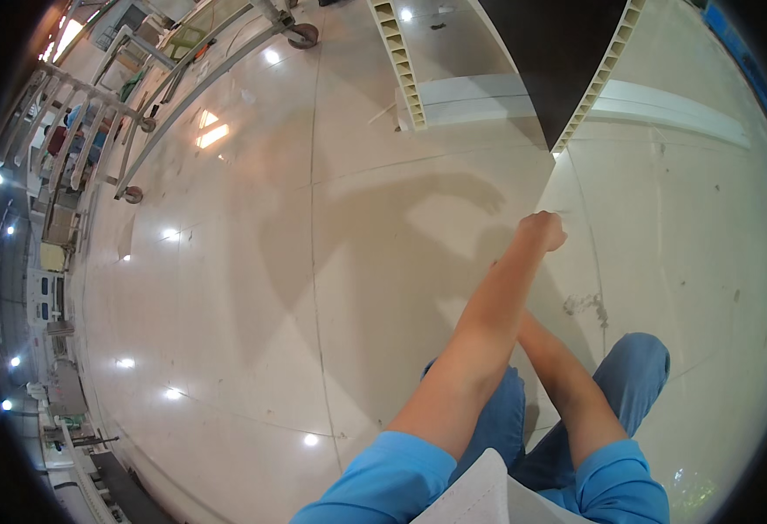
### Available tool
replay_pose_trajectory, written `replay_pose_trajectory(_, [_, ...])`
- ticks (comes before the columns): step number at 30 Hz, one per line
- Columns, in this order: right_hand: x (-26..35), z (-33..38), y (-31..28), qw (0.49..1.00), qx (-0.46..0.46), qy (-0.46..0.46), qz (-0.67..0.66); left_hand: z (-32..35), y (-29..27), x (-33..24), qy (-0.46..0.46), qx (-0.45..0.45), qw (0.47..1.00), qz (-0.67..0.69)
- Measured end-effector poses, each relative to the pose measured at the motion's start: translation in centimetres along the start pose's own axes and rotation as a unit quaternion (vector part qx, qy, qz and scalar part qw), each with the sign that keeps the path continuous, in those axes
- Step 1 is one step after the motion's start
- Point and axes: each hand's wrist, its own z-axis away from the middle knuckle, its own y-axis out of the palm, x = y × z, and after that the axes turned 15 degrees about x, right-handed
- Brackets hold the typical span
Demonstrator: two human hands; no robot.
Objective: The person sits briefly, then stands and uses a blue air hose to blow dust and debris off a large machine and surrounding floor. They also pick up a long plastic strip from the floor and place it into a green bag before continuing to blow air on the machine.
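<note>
We see a big shiny floor point(226, 306) of pale tiles all around us. Far off, at the top, stands a large dark board point(549, 52) with a pale ribbed edge point(597, 83). It comes down to a point near the middle. A white board point(453, 52) lies just to its left. Far left there is a metal cart point(183, 79) on wheels.

Our left hand point(542, 231) is stretched out far and clenched tight on the near corner of the dark board. We think the grip should stay firm and the arm steady, because the floor looks slippery and the board is big. Moving it slowly and keeping the corner low would help, so it does not tip or swing.

Our right arm point(567, 384) goes under the left arm, so the right hand is hidden. We cannot tell if it is clenched or released. The top of the dark board is cut off by the picture. The thin edge under the fist is hard to see. A bit of white paper point(488, 493) shows near us, cut off too.
</note>
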Motion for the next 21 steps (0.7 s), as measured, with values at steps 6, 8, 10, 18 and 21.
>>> replay_pose_trajectory(6, [-1.6, -2.0, 1.7, 0.987, 0.026, -0.030, -0.158, -0.1, -0.1, -0.6, -0.009, 0.003, 1.000, -0.002])
replay_pose_trajectory(8, [-1.5, -1.7, 1.8, 0.985, 0.049, -0.027, -0.163, 0.1, 0.0, -0.4, -0.016, 0.006, 1.000, -0.001])
replay_pose_trajectory(10, [-1.6, -1.4, 1.5, 0.983, 0.045, -0.057, -0.168, 0.2, -0.1, -0.3, -0.009, 0.001, 1.000, 0.002])
replay_pose_trajectory(18, [-3.3, -2.6, 4.6, 0.979, -0.009, -0.037, -0.199, -0.3, 0.1, -0.1, -0.003, -0.029, 1.000, 0.002])
replay_pose_trajectory(21, [-3.4, -1.9, 4.5, 0.974, -0.055, -0.080, -0.204, -0.5, 0.2, -0.2, -0.006, -0.030, 1.000, 0.007])
